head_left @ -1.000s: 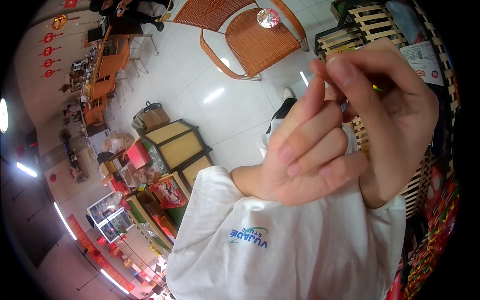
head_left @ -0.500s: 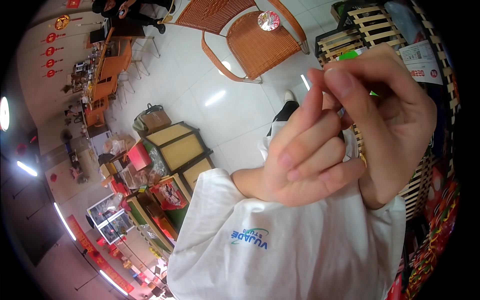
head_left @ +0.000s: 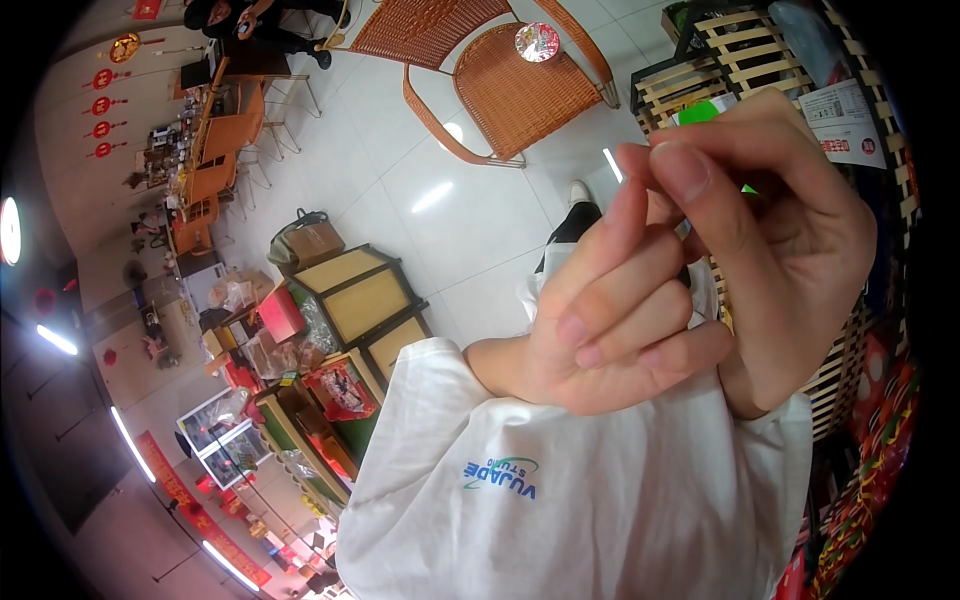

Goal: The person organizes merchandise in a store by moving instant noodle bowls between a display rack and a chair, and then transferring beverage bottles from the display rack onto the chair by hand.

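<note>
In front of the white shirt (head_left: 600, 490), my left hand (head_left: 625, 310) is closed, its fingers curled and its raised fingertip pressed close to my right hand. My right hand (head_left: 790, 215) is closed in a pinch, thumb against forefinger, and its fingertips meet those of my left hand. Anything between the fingertips is too small or hidden to make out. Behind my right hand lie a green and white item (head_left: 705, 110) and a slatted rack (head_left: 755, 50).
A wicker armchair (head_left: 515, 95) with a round red and white item (head_left: 537, 42) on its seat stands ahead. To the left are a wooden cabinet (head_left: 355, 295), a bag (head_left: 300, 240) and a red box (head_left: 280, 314). A person in dark clothes (head_left: 265, 30) is at the upper left.
My right hand's pinching fingertips have moved slightly down, and more of the green item shows behind them. My hands have stayed close together; the view has shifted a little.
</note>
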A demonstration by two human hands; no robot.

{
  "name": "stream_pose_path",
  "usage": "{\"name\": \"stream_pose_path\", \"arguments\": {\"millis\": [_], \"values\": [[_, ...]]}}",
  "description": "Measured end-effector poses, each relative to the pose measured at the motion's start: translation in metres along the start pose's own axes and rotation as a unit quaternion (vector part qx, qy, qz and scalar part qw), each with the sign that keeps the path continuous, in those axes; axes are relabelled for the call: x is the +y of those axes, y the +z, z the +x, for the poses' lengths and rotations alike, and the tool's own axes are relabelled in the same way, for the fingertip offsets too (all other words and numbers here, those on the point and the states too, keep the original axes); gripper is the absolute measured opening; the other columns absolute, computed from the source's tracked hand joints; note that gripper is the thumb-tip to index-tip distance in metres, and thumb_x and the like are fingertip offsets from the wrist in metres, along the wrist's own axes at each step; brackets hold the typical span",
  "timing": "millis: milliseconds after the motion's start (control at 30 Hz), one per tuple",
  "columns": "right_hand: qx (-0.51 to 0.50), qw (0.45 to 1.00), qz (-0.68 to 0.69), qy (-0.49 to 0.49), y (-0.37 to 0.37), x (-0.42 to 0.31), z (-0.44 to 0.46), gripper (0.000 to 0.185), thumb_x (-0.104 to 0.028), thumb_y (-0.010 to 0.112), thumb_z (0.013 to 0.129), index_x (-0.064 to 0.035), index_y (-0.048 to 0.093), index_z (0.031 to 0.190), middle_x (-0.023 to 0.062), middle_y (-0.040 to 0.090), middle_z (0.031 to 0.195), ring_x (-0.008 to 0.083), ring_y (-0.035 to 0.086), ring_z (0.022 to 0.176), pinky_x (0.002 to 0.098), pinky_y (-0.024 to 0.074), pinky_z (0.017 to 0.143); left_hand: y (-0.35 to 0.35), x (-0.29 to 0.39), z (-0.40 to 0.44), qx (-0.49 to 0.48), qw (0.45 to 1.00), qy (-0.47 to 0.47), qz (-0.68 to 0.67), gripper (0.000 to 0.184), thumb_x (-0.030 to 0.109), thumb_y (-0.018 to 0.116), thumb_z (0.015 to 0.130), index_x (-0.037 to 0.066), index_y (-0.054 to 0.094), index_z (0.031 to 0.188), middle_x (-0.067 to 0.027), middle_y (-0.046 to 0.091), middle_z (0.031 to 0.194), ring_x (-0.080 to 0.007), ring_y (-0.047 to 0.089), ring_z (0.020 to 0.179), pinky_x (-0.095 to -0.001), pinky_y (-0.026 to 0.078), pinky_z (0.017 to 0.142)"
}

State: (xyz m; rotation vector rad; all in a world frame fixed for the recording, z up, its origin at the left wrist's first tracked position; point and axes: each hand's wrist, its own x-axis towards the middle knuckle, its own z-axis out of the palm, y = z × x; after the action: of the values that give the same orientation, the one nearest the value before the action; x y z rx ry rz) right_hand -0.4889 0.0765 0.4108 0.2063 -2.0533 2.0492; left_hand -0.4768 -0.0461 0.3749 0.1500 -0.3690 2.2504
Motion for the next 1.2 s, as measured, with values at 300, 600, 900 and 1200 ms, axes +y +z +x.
{"name": "stream_pose_path", "arguments": {"millis": [300,600,900,1200], "values": [[0.066,0.996,0.044,-0.047,0.016,0.003,-0.005,0.006,0.002,0.057,0.085,0.0035,0.061,0.088,0.0068,0.058,0.082,0.0097,0.054,0.072,0.0207,0.0417,0.064,-0.004,-0.001,0.000,-0.018,1.000,0.012,-0.007,0.040,0.037,0.012,0.100,0.019,0.040,0.120,0.0081,0.042,0.053,-0.0049,0.037,0.043,-0.0220,0.033,0.058],[-0.002,1.000,0.021,0.020,0.002,-0.003,-0.002,0.006,0.004,0.057,0.083,0.0038,0.061,0.088,0.0073,0.058,0.082,0.0108,0.055,0.072,0.0207,0.0417,0.064,-0.015,-0.001,0.007,-0.144,0.989,0.008,0.019,0.040,0.037,0.015,0.100,0.015,0.035,0.127,0.0081,0.041,0.053,-0.0051,0.037,0.043,-0.0223,0.033,0.059],[0.008,0.988,0.146,-0.044,0.008,0.003,-0.001,0.007,0.006,0.057,0.083,0.0040,0.061,0.089,0.0092,0.058,0.080,0.0126,0.060,0.069,0.0191,0.0433,0.061,-0.014,0.000,0.006,-0.161,0.987,0.001,0.020,0.039,0.036,0.017,0.100,0.014,0.034,0.128,0.0089,0.041,0.052,-0.0044,0.036,0.042,-0.0220,0.033,0.060],[0.038,0.994,0.031,-0.101,0.008,0.007,-0.004,0.007,0.004,0.060,0.081,0.0027,0.062,0.088,0.0092,0.063,0.078,0.0085,0.051,0.066,0.0182,0.0398,0.058,-0.012,-0.003,0.008,-0.150,0.989,0.000,0.005,0.038,0.036,0.018,0.100,0.016,0.034,0.129,0.0090,0.040,0.051,-0.0038,0.036,0.042,-0.0216,0.032,0.059]]}}
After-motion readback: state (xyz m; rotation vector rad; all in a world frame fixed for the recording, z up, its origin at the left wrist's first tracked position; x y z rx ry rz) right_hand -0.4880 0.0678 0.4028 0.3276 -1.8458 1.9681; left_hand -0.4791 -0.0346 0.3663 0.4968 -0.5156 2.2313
